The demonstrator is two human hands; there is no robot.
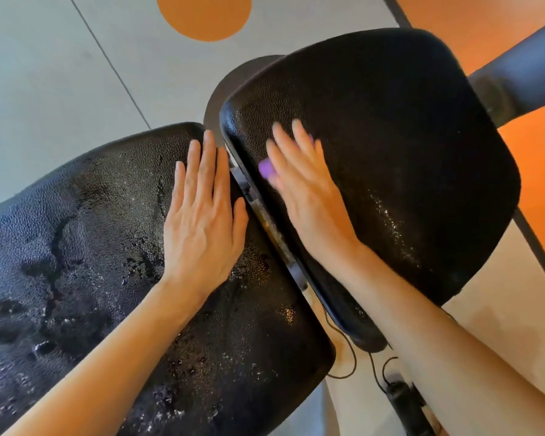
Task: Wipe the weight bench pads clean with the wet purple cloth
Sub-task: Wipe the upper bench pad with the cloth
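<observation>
Two black textured bench pads fill the view. The left pad is covered in water drops and streaks. My left hand lies flat on it, fingers together, holding nothing. The right pad looks mostly dry, with a wet sheen near its middle. My right hand presses flat on that pad's left edge, blurred by motion. The purple cloth is under this palm; only small bits show beside the fingers. A narrow gap with metal frame separates the pads.
The floor is grey with an orange circle at the top and orange areas at right. A dark padded bar sticks out at upper right. A black cable and a dark frame foot lie below the right pad.
</observation>
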